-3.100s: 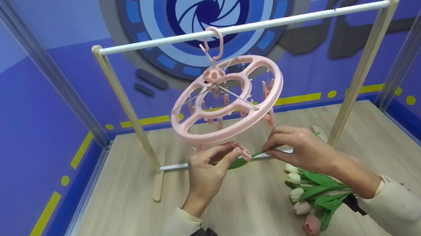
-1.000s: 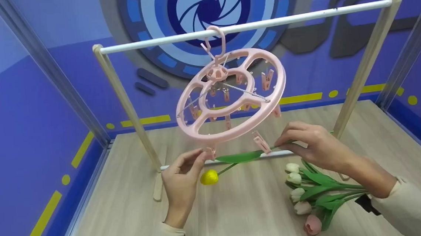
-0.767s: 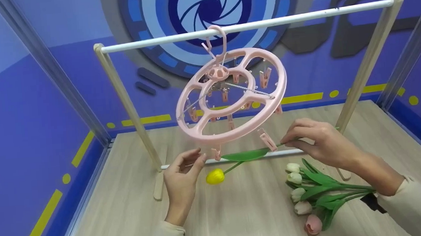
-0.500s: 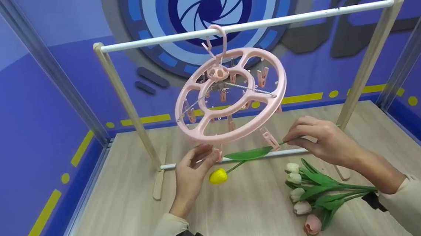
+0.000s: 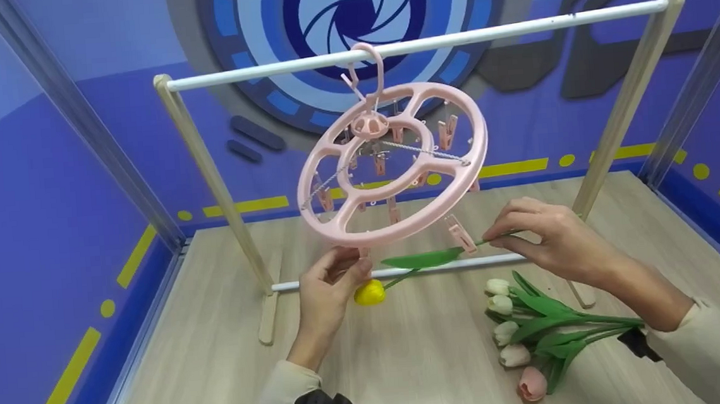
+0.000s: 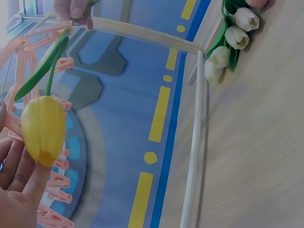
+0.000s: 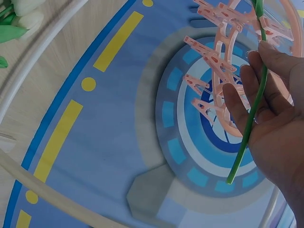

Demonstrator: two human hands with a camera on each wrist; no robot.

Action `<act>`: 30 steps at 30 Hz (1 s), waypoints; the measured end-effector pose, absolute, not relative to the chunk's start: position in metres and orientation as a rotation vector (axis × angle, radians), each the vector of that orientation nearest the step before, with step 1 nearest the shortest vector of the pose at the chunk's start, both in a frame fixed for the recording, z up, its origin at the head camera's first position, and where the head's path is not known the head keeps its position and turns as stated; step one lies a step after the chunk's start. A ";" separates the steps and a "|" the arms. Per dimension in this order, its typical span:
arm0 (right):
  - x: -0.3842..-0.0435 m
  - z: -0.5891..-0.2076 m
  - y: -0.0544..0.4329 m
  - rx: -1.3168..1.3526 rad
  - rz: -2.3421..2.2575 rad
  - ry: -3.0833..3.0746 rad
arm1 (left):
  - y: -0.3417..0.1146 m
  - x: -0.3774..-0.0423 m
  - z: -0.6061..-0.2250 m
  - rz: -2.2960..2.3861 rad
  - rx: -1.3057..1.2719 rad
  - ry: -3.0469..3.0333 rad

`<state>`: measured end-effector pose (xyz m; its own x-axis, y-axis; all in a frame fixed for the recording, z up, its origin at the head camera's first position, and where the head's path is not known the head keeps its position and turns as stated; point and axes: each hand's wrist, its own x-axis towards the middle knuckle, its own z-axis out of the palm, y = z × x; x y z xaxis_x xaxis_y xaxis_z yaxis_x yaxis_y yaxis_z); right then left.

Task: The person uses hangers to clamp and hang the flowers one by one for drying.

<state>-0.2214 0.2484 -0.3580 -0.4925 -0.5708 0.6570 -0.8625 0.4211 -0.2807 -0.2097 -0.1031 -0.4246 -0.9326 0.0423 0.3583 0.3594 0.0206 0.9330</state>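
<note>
Blue walls [image 5: 50, 217] enclose our surface [image 5: 422, 362]. Fingers of our right hand [image 5: 539, 234] clamp the yellow tulip [image 5: 369, 292] by its stem [image 7: 244, 142]; those of our left hand [image 5: 330, 294] pinch a clip [image 5: 365, 252]. The tulip slants below the ring [image 5: 394, 230], where another clip [image 5: 460, 233] seems to bite it. Should that bite be shallow, the tulip might slip out; tugging might swing the ring.

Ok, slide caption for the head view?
At a round pink hanger, left hand pinches a clothespin, right hand holds the stem of a yellow tulip; other tulips lie nearby.
</note>
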 end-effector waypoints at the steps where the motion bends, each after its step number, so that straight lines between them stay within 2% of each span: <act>1: -0.221 -0.357 0.248 1.214 0.825 -2.210 | -0.104 -0.209 -0.424 -1.997 -0.419 -2.057; 15: -0.223 -0.351 0.255 1.243 0.743 -2.137 | -0.122 -0.194 -0.414 -1.741 -0.474 -2.094; 30: -0.218 -0.339 0.279 1.092 0.593 -2.156 | -0.114 -0.189 -0.414 -1.734 -0.444 -2.087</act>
